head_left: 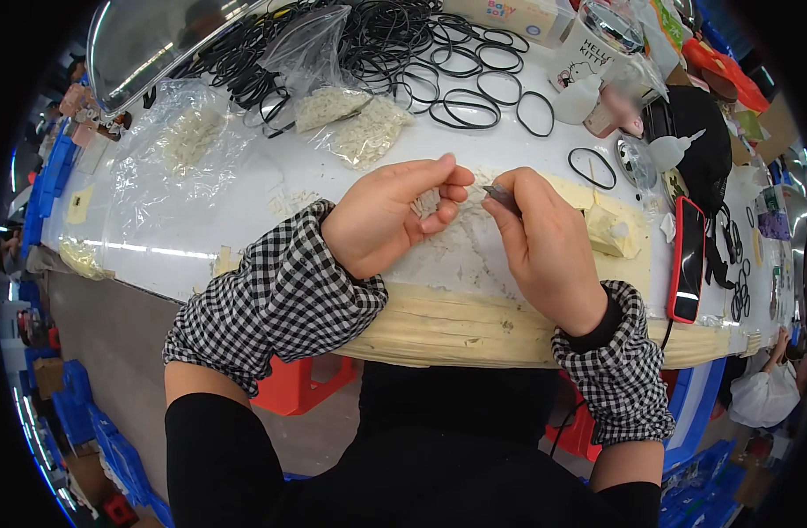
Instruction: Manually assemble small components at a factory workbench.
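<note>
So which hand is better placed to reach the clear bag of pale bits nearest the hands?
Probably the left hand: it's closer to that clear bag. The right hand is farther off and pinches a small grey pointed tool.

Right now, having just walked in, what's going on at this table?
A person is working with both hands over a white table. The left hand is curled around small pale pieces; the right hand pinches a small dark tool with its tip toward the left hand. Beyond them lie a clear bag of pale pieces and many black loops. A red-edged phone lies to the right.
</note>
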Motion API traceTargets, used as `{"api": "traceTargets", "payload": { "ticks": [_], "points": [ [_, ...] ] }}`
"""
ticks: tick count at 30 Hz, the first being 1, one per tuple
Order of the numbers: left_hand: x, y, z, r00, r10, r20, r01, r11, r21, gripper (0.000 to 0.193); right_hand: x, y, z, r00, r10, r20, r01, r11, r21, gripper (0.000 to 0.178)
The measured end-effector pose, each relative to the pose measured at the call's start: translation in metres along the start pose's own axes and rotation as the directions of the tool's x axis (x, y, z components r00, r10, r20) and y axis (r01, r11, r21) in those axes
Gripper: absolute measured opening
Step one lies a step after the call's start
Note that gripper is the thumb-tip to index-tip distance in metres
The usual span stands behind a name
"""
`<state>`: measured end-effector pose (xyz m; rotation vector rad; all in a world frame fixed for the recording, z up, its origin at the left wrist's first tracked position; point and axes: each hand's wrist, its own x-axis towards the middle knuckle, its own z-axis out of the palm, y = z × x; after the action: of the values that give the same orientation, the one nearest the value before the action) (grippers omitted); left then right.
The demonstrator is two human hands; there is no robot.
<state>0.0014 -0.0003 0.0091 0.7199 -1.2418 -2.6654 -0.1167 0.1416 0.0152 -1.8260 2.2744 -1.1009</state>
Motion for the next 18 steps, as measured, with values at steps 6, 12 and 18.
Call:
{"api": "traceTargets", "payload": {
  "ticks": [6,12,18],
  "points": [
    [-0.002,-0.001,-0.003,0.973,-0.059,0.222,0.032,0.992,0.122,0.021,0.0,-0.002,0.001,0.996,-0.037,-0.084,0.047,0.991,0.123,0.012],
    [-0.002,-0.002,-0.003,0.947,-0.084,0.311,0.086,0.996,0.005,0.022,0.003,-0.01,-0.006,0.989,0.046,-0.143,-0.012,0.974,0.225,0.012],
    [-0.002,-0.004,-0.005,0.909,-0.042,0.414,0.064,0.997,-0.04,0.026,0.001,-0.011,-0.011,0.983,-0.006,-0.185,0.05,0.972,0.23,0.013]
  ]
}}
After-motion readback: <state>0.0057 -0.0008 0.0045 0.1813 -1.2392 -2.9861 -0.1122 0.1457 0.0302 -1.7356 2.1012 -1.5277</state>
